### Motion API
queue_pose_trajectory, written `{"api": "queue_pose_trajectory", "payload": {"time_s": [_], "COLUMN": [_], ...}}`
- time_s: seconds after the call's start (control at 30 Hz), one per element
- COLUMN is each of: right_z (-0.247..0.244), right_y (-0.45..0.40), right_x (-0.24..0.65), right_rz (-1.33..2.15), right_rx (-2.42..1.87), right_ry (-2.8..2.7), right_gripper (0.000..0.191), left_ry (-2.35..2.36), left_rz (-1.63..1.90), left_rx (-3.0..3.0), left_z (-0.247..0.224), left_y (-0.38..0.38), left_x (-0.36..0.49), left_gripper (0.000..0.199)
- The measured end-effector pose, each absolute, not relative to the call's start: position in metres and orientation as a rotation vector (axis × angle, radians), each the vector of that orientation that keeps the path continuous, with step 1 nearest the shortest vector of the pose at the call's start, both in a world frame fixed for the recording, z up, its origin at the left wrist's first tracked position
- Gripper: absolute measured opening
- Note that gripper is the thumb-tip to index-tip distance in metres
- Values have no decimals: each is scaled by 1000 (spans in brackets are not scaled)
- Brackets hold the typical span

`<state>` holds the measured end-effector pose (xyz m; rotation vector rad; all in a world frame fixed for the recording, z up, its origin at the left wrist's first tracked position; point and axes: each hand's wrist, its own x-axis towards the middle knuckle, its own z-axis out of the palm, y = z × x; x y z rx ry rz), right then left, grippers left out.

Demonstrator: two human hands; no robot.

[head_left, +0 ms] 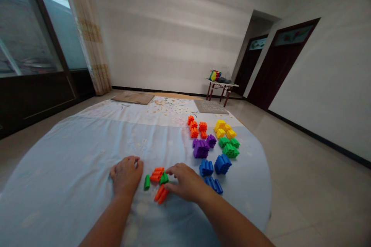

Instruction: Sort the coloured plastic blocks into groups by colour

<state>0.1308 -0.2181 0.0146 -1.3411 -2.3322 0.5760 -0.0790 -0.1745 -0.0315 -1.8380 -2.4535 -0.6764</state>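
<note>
Two bare hands over blue cloth. Left hand (126, 173) palm down, fingers loosely spread, nothing seen in them. Right hand (185, 181): thumb and forefinger modestly parted about a small green piece (164, 178); pinched or not, cannot tell. It sits between an orange pair (161, 194) and an orange cluster (157, 174); green tube (147, 182) nearer the left hand. Rightward, going away: blue blocks (206, 168), purple blocks (201, 149) beside green blocks (230, 149), then orange blocks (194, 132) and yellow blocks (220, 125). Farther, small table (233, 85) by the wall.
</note>
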Motion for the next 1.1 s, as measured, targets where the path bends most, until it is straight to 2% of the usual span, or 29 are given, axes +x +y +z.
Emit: {"api": "queue_pose_trajectory", "payload": {"time_s": [0.1, 0.3, 0.63, 0.97, 1.1], "right_z": [8, -5, -7, 7, 0], "right_y": [-207, -191, -179, -173, -168], "right_x": [122, 103, 119, 133, 130], "right_rz": [546, 582, 398, 531, 541], "right_rx": [-1486, -1569, -1740, -1565, -1627], "right_ry": [-2288, -2332, -2217, -2343, -2439], "right_gripper": [37, 56, 37, 54, 53], "left_ry": [-2459, -2422, -2439, -2439, -2452], "left_rz": [-682, -684, -711, -687, -688], "left_rx": [-1827, -1854, -1856, -1854, -1850], "left_z": [-31, -33, -35, -35, -34], "left_y": [-174, -174, -172, -172, -172], "left_x": [-79, -80, -82, -81, -81], "left_gripper": [41, 41, 42, 41, 42]}}
